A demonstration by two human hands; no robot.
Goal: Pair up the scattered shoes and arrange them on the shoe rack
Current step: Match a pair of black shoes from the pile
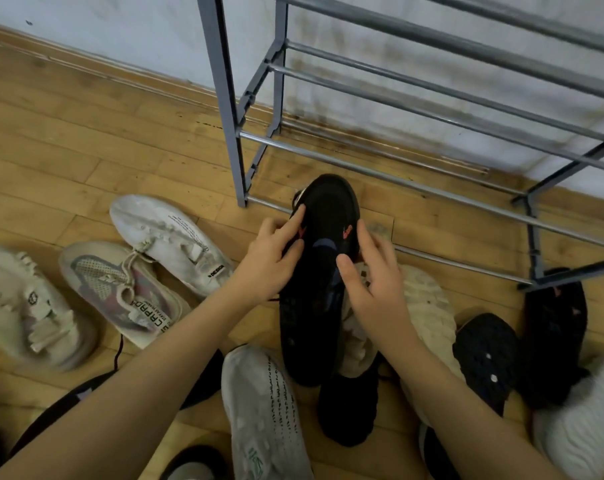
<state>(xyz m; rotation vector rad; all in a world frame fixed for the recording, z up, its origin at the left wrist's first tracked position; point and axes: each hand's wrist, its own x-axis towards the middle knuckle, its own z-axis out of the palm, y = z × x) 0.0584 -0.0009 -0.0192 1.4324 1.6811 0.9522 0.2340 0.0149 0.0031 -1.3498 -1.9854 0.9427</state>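
A black shoe (323, 216) with red marks is held sole-up in the middle of the head view, toe pointing at the grey metal shoe rack (397, 88). My left hand (276, 254) grips its left side, fingers along the edge. My right hand (373, 271) grips its right side, thumb on the sole. The rack's tiers that show carry no shoes. A matching black shoe (553, 337) with red marks lies at the right by the rack's foot.
Shoes lie scattered on the wooden floor: two white sneakers (168, 237) (265, 414), a beige-and-pink one (120, 292), a pale blurred one (26, 313), a cream knit shoe (428, 306), a black mesh shoe (484, 355), a white one (577, 424). A white wall stands behind the rack.
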